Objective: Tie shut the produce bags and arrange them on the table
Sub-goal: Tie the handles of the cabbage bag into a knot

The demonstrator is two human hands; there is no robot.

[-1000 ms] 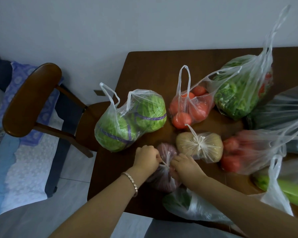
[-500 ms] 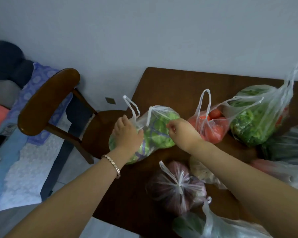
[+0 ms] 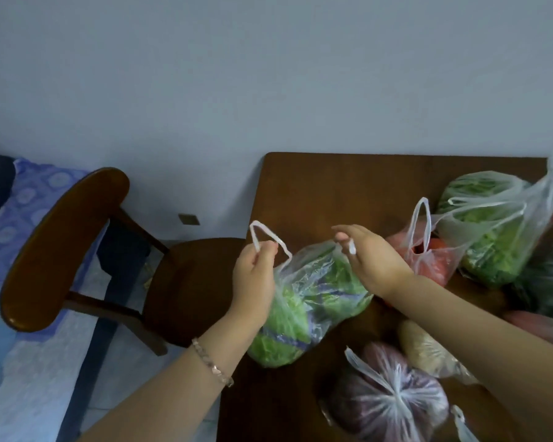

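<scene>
A clear bag of green cabbages (image 3: pixel 304 301) lies at the left edge of the brown table (image 3: pixel 339 186). My left hand (image 3: pixel 253 275) pinches its left handle loop, which stands up above my fingers. My right hand (image 3: pixel 371 260) pinches the bag's right handle. The two handles are held apart above the bag. A knotted bag of purple produce (image 3: pixel 387 400) sits near me on the table. A knotted bag of pale potatoes (image 3: pixel 425 352) lies beside it, partly behind my right forearm.
An open bag of tomatoes (image 3: pixel 428 260) and an open bag of leafy greens (image 3: pixel 498 231) stand at the right. More bags crowd the right edge. A wooden chair (image 3: pixel 77 250) stands left of the table, against the wall. Bare tabletop shows at the back.
My hands left the tied purple bag and went to the cabbage bag. Now each hand has a handle and has lifted it up and apart. The view shifted left and upward.
</scene>
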